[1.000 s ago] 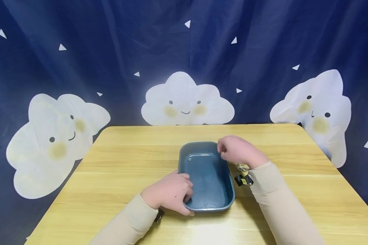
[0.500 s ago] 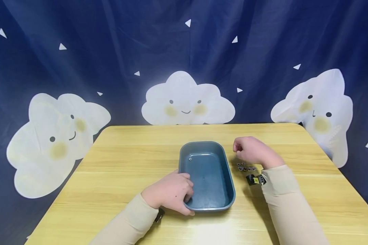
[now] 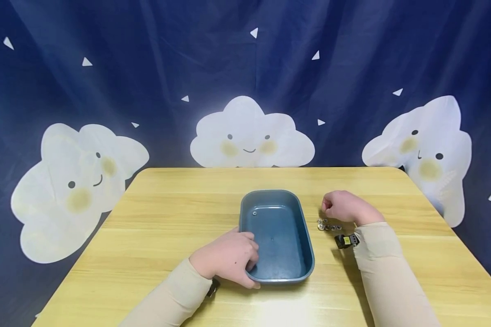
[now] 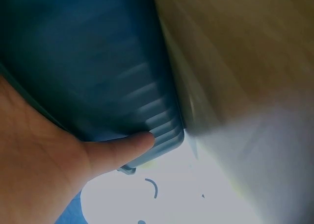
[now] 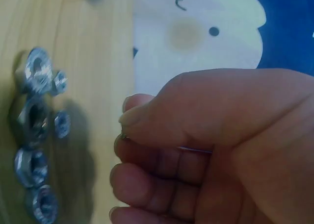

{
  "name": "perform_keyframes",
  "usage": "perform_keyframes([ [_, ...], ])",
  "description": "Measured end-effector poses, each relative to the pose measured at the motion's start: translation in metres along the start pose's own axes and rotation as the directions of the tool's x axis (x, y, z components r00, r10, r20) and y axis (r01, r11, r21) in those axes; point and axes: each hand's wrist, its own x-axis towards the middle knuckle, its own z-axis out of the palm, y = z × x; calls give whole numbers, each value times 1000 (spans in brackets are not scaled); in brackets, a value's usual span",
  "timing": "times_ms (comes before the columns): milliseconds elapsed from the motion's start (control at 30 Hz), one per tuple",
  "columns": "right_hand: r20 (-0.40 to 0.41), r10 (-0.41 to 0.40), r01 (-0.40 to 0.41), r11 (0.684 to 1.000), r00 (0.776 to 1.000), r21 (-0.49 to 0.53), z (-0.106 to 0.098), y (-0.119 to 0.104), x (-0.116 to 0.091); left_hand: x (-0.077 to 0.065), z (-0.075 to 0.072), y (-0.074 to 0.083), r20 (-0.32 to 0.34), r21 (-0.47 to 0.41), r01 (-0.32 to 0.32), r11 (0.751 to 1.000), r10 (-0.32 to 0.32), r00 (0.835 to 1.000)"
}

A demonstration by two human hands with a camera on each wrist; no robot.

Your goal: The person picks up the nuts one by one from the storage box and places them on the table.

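A dark blue-green plastic bin [image 3: 276, 243] lies on the table, with one small metal nut [image 3: 254, 213] at its far left inside. My left hand [image 3: 229, 258] grips the bin's near left rim, fingers inside and thumb [image 4: 122, 148] along the outer wall. Right of the bin, my right hand [image 3: 345, 207] is held low beside a row of large metal nuts [image 5: 33, 121]. Two smaller nuts [image 5: 62, 124] sit alongside that row. Thumb and forefinger of the right hand pinch a tiny metal piece, seemingly a small nut [image 5: 124, 135], almost wholly hidden by the fingertips.
The wooden table [image 3: 180, 200] reaches back to a dark blue curtain [image 3: 155, 68] printed with white clouds. A small black camera [image 3: 345, 241] is strapped to the right wrist, close to the table and the nuts.
My right hand has moved from the bin's far right rim to the right, above the nuts, uncovering them. The left hand and the bin have stayed put.
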Motion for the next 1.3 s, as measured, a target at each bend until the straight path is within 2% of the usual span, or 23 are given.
perform_keyframes([
  [233, 92, 38, -43, 998, 995, 51, 5, 9, -2, 0, 0, 0, 5, 5, 0, 1000, 0, 1000],
  [700, 146, 76, -88, 994, 986, 72, 10, 15, -1, 0, 1, 1, 11, 14, 1, 1000, -1, 1000],
  [1000, 143, 76, -88, 993, 987, 83, 8, 13, -2, 1, 1, 1, 5, 13, 4, 1000, -4, 1000],
  [1300, 54, 58, -60, 997, 997, 40, 4, 11, -1, 1, -1, 1, 11, 9, 7, 1000, -7, 1000],
])
